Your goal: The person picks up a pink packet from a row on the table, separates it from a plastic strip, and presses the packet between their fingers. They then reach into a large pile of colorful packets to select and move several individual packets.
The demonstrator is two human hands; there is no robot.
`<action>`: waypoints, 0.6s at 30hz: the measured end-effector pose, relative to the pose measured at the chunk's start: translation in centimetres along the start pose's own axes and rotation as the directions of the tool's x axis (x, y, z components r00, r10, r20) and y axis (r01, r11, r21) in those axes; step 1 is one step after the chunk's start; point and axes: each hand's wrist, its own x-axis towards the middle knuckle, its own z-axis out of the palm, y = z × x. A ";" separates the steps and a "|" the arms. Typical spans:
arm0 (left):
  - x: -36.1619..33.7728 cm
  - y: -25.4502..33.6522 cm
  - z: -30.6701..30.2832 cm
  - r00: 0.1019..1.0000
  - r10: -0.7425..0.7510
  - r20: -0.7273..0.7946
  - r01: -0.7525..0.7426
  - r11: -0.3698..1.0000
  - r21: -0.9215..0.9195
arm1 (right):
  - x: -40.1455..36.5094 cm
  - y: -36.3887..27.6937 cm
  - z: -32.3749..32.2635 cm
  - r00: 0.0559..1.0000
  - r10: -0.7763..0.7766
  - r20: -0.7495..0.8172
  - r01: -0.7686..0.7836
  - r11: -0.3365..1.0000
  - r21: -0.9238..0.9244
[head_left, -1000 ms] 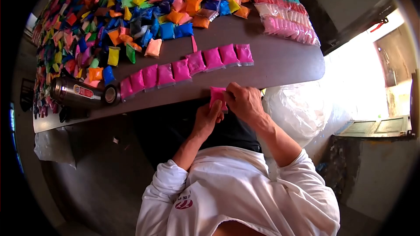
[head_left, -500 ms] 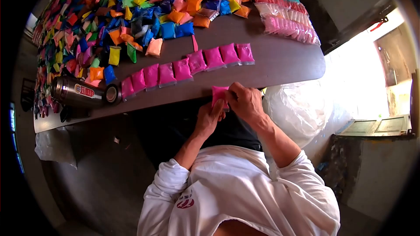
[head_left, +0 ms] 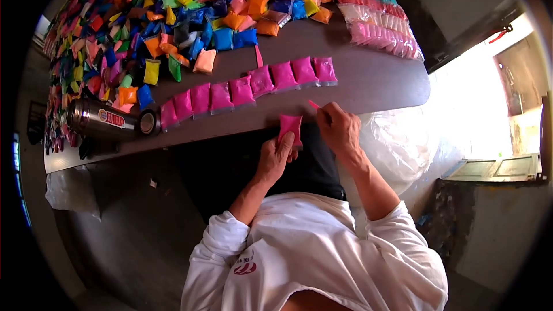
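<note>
My left hand (head_left: 277,154) is closed on a pink packet (head_left: 290,126), held upright near the table's front edge, thumb across its lower part. To its right, my right hand (head_left: 338,129) pinches a small pink strip (head_left: 313,104) that sticks out past the fingertips. On the table beyond my hands lies a curved row of pink packets (head_left: 220,97). Another thin pink strip (head_left: 258,56) rests behind the row, touching or close to one packet.
A steel flask (head_left: 103,120) lies at the table's left front. Heaped colourful packets (head_left: 173,23) cover the back left of the table (head_left: 368,83). Bagged rows of packets (head_left: 383,37) lie at the back right. A white plastic bag (head_left: 397,150) hangs or stands beyond the right edge.
My right hand has moved right, away from the pink packet, and the small pink strip now shows in its fingers. My left hand still holds the packet in nearly the same place.
</note>
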 end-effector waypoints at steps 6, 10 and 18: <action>0.3 -0.5 0.4 1.000 -0.012 -0.027 0.011 1.000 -0.029 | -1.9 -1.5 0.7 0.981 -0.173 0.085 0.164 0.981 0.104; 0.0 0.4 0.4 0.999 0.015 -0.043 -0.012 0.998 0.056 | -1.1 0.0 0.8 0.999 -0.036 -0.001 0.036 0.999 -0.024; -0.4 -0.2 1.0 0.968 0.240 -0.070 -0.199 0.912 0.360 | -2.0 -3.8 -0.3 0.934 0.214 0.285 -0.293 0.916 0.273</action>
